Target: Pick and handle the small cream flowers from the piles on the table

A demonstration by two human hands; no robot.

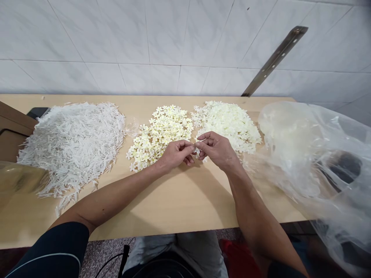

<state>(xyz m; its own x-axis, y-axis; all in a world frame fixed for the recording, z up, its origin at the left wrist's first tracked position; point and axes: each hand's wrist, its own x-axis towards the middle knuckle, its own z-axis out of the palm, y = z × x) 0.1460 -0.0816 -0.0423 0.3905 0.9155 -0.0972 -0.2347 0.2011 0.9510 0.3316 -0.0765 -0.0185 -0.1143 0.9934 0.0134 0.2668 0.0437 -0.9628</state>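
My left hand (pixel 177 154) and my right hand (pixel 216 150) meet over the table, thumbs and forefingers pinched tip to tip. What sits between the fingertips is too small and too covered to name; a bit of white shows by the right fingers. Just behind my left hand lies a heap of small yellow-centred artificial flowers (pixel 168 125). Beyond my right hand spreads a second heap of paler, cream-white flowers (pixel 228 121). Farther left is a large pile of thin white stem-like pieces (pixel 84 143).
The wooden table (pixel 179 208) stands against a tiled wall (pixel 162 42). A large clear plastic bag (pixel 292 135) covers the right end and hangs over the edge. At the left are a cardboard box (pixel 13 143) and a roll of tape (pixel 23 177). A metal strip (pixel 275 60) leans on the wall.
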